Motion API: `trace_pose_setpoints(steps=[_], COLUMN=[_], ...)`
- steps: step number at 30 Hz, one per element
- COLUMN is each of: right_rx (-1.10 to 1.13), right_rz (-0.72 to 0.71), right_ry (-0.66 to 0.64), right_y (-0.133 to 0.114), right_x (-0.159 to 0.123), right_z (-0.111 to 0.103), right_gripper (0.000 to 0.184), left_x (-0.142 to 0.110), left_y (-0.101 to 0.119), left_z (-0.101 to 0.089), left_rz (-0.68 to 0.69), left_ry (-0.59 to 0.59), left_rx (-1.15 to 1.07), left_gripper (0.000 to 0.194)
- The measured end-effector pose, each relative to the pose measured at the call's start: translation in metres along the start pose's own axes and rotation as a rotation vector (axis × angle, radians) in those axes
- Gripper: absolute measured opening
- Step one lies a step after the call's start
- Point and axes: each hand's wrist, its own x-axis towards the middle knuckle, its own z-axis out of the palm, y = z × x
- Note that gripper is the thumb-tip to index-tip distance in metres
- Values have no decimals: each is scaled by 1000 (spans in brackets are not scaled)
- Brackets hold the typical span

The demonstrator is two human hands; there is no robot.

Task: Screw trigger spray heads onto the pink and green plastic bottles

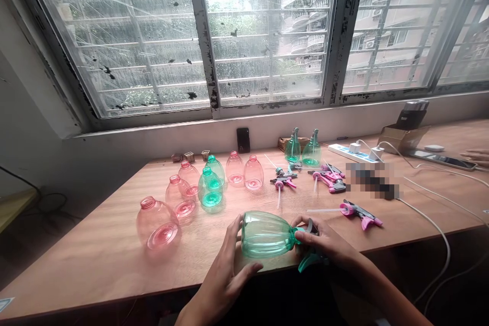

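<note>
A transparent green spray bottle lies sideways between my hands, above the table's front edge. My right hand is closed around its neck, where a green spray head with a trigger is fitted and partly hidden by the fingers. My left hand cups the base end, fingers along the far side and thumb below. To the left stand several clear pink bottles without tops and two green ones. A pink and grey spray head with a tube lies to the right.
More spray heads lie mid-table. Two green bottles with tops stand at the back near a phone against the wall. A power strip with white cables is at right, beside a cardboard box. Another person's hand shows at far right.
</note>
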Motion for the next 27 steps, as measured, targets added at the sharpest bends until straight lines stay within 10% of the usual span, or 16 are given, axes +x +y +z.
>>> trace_pose_setpoints(steps=[27], right_rx=[-62], right_rz=[-6], right_ry=[72], right_y=[8], right_x=[1], right_z=[-4], right_gripper=[45], left_x=[3], left_y=[2], left_z=[0], left_rz=[22], left_ry=[46], left_rx=[-38], left_gripper=[81])
